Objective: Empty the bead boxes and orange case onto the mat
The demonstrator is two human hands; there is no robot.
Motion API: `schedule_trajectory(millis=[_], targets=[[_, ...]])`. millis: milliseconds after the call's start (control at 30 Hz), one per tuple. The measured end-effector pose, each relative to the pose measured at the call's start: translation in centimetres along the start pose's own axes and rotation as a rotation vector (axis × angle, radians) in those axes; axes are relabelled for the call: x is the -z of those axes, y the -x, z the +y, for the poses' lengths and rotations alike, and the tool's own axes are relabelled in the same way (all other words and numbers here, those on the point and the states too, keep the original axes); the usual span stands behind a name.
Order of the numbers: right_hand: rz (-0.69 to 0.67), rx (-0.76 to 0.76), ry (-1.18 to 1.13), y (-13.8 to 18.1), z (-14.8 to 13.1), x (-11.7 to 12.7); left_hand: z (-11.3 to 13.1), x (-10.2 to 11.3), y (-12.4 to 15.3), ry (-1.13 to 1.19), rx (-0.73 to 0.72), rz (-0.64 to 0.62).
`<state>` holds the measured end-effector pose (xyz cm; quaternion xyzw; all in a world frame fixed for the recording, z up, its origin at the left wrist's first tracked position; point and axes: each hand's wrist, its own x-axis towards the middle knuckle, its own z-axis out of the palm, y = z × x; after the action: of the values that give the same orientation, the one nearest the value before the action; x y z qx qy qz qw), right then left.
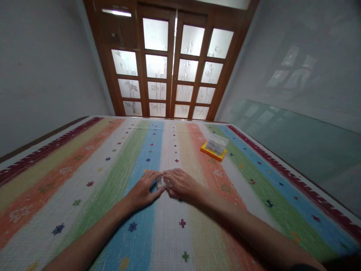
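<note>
Both hands meet at frame centre on the striped cloth (84, 177). The left hand (145, 190) and right hand (182, 184) are curled, fingertips pinching a small pale object (161, 183) between them; its identity cannot be determined. The step appears to be fine two-handed manipulation; further handling calls for steady fingertip pressure. A clear box on an orange base (214, 146) sits upper right, well apart.

This looks like a room in a home. A striped woven cloth (84, 177) in many colours covers the wide flat surface filling the lower frame, a wooden door (169, 64) with frosted, flower-etched glass panes stands at top centre, and plain pale walls (42, 67) rise on both sides.
</note>
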<state>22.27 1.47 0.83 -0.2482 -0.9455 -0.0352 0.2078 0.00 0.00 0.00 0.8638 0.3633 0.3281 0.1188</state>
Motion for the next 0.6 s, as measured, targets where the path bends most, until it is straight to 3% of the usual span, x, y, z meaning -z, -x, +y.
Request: schedule_trajectory(millis=[167, 333, 600], targets=[[-0.12, 0.063, 0.152, -0.5, -0.1, 0.0, 0.1, 0.0, -0.2, 0.045, 0.037, 0.013], [-0.159, 0.097, 0.26, -0.7, -0.3, -0.2, 0.1, 0.0, -0.2, 0.063, 0.059, 0.031], [-0.272, 0.112, 0.439, -2.1, -2.2, 0.9, -0.3, 0.1, -0.3, 0.097, 0.077, 0.016]])
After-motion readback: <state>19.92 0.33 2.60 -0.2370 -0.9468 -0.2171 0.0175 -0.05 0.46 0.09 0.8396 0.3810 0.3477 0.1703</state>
